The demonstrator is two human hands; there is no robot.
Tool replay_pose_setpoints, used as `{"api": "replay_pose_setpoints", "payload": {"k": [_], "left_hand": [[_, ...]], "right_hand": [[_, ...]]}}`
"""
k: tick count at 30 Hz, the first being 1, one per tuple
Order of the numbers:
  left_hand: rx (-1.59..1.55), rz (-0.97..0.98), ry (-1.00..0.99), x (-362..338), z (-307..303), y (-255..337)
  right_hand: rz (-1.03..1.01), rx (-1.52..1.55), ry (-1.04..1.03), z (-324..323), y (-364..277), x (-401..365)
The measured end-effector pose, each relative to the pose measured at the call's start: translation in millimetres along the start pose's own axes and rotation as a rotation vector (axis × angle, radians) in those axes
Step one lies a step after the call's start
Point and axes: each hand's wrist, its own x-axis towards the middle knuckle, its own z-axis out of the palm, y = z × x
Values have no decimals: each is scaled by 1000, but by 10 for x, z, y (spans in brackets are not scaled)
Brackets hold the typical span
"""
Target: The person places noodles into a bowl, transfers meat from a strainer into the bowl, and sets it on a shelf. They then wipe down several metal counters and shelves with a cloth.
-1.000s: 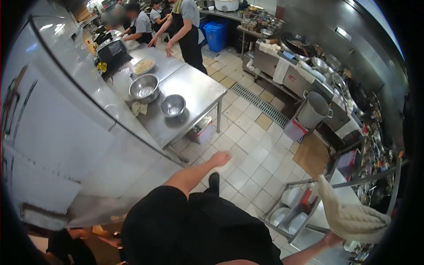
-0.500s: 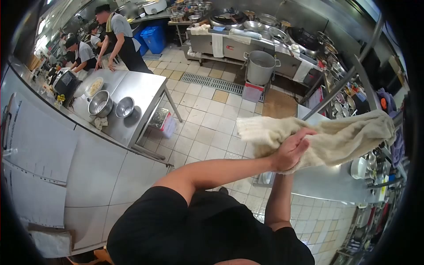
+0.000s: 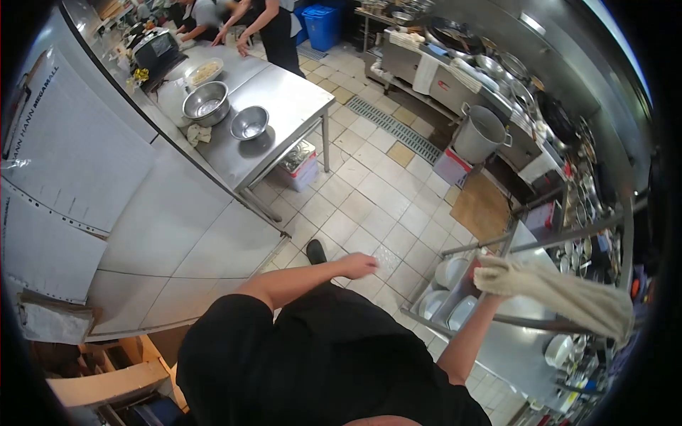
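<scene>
My right hand [image 3: 489, 290] grips one end of a cream cloth [image 3: 561, 297], which stretches out to the right above a steel rack [image 3: 455, 248]; the cloth covers most of the hand. My left hand [image 3: 359, 265] hangs loose over the tiled floor, holding nothing and touching nothing. White plates [image 3: 449, 272] stand in the rack just below the cloth. My black top fills the bottom of the view.
A steel table [image 3: 284, 106] at upper left carries two metal bowls [image 3: 207, 103] and a plate of food [image 3: 204, 72]. People work at its far end. A large pot [image 3: 479, 135], a wooden board [image 3: 483, 207], a floor drain [image 3: 394, 128] and a cooking line lie to the right.
Half a second ago both hands held the cloth in front of me. My left hand has let go and dropped to my side; my right hand has carried the cloth lower and to the right.
</scene>
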Motion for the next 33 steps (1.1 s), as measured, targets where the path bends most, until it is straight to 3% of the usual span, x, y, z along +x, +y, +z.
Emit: {"api": "replay_pose_setpoints", "payload": {"k": [2, 3, 4, 6, 8, 10, 11, 14, 15, 18, 19, 20, 22, 25, 28, 31, 33], "left_hand": [[-19, -238, 199, -326, -5, -1077], [605, 127, 19, -452, -36, -1815], [7, -489, 260, -746, -336, -1601], [200, -819, 73, -1160, -586, -2271], [14, -1097, 227, -1586, -744, -2859], [3, -1168, 296, -1845, -950, -3105], [-12, -1148, 290, -1876, -1063, -3172], [-74, -1083, 299, -1894, -1434, -3260], [-109, -1059, 320, -1836, -1495, -3273], [-150, -933, 339, -1591, -1507, -3439], [-78, -837, 390, -1466, -1409, -3581], [-4, -742, 437, -1348, -1356, -3660], [-182, -755, 308, -1154, -1490, -3452], [-119, -583, 320, -979, -1475, -3541], [-233, -715, 185, -996, -1739, -3280], [-17, -695, 170, -1144, -1770, -3428], [-31, -770, 142, -1270, -1785, -3431]], "right_hand": [[-89, 87, 237, 128, 113, -102], [-79, 63, 236, 173, 154, -145], [-68, 43, 230, 187, 218, -163], [-202, -75, 171, -130, 337, 57], [-527, -672, 271, -160, 469, 142], [-547, -835, 437, 7, 600, 173], [-558, -918, 524, 72, 661, 178], [-572, -504, 396, -232, 839, 449], [-594, -667, 365, -296, 869, 502], [-596, -1043, 702, -407, 897, 599], [-641, -767, 588, -701, 929, 728], [-771, -963, 602, -1056, 829, 876], [-1052, -1357, 718, -1709, 638, 1146], [-837, -1290, 861, -1128, 716, 915], [-708, -1271, 892, -856, 830, 862], [-587, -1247, 897, -710, 1047, 897], [-485, -1231, 904, -680, 1173, 945]]}}
